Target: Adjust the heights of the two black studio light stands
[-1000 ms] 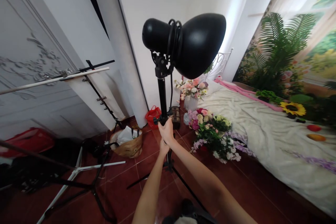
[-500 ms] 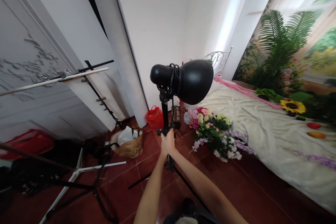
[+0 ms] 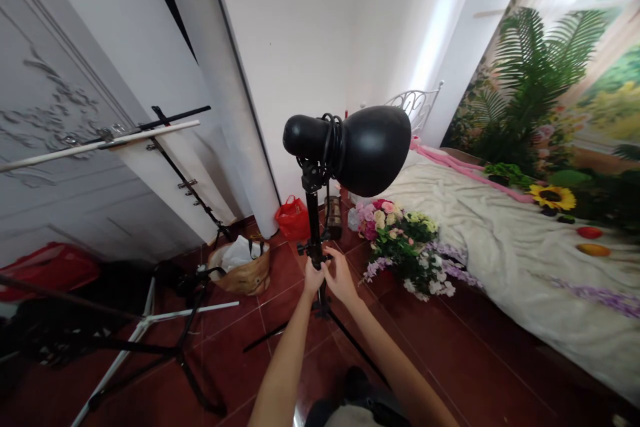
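Hands: two, both at the stand below the lamp head.
Left hand (image 3: 313, 275): one, curled around the pole of the light stand (image 3: 313, 217) just under its collar (image 3: 315, 252); fingertips hidden behind the pole.
Right hand (image 3: 341, 275): one, thumb and fingers parted, fingertips at the collar's right side — cannot tell whether they grip or only touch.
Lamp (image 3: 377, 150): one, black, on top of the stand, shade to the right; its opening faces away, so the bulb cannot be seen.
Cord (image 3: 332, 147): one, looped several times around the lamp's neck (loops overlap, exact count unclear).
Stand legs: two clearly seen on the red tiled floor (image 3: 285, 373); one runs behind the right forearm.
Bags: two red — a plastic bag (image 3: 293, 219) by the wall, another bag (image 3: 55, 270) in shadow at far left.
Basket (image 3: 246, 273): one, woven, white material inside.
Poles: one white pole (image 3: 170, 130), cut off at the left edge, beside one black bar (image 3: 185, 117).
Bed (image 3: 480, 220): one, pale cover, partly out of frame; one sunflower (image 3: 553, 197), two fruit-like pieces (image 3: 593, 250) on it.
Flowers (image 3: 395, 230): one mixed cluster beside the bed (blooms too crowded to count).
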Tool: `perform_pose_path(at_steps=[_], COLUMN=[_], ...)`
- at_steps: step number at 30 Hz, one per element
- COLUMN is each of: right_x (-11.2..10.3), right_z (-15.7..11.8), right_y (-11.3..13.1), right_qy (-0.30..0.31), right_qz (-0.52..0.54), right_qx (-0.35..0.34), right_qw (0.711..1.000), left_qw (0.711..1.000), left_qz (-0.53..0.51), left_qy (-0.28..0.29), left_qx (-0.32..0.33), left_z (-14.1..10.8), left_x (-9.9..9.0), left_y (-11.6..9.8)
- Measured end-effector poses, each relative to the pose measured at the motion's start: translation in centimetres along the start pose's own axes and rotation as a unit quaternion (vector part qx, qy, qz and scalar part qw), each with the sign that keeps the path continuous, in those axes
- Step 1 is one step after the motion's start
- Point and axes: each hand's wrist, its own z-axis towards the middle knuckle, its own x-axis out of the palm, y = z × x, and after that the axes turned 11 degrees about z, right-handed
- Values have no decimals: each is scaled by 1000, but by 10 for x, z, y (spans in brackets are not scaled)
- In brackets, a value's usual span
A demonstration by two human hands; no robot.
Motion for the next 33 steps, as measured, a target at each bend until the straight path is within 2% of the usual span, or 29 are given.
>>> perform_pose_path(at_steps=[4,9,16,22,27,30,33], right_x=[-10,-8,-2,5,6,3,1], right_z=[-15,-5,10,15,7,4,5], right_y=[-19,-43,-71,-80,-84,-81,-79], right_qy=[30,64,29,-29,-3,17,12], right_qz=[-27,-35,71,157,224,227,218], right_qx=[1,2,42,97,96,83,83], right_qw=[999,997,996,982,970,970,972], left_qw=[999,998,996,996,994,994,995], left_qz=[15,44,74,76,97,101,93], left_qy=[9,4,-16,-17,-29,-27,-32], left_qx=[34,40,53,49,44,42,30], left_z=[3,5,5,5,5,6,6], left_x=[0,1,3,3,2,2,3], left_y=[16,21,22,24,23,24,26])
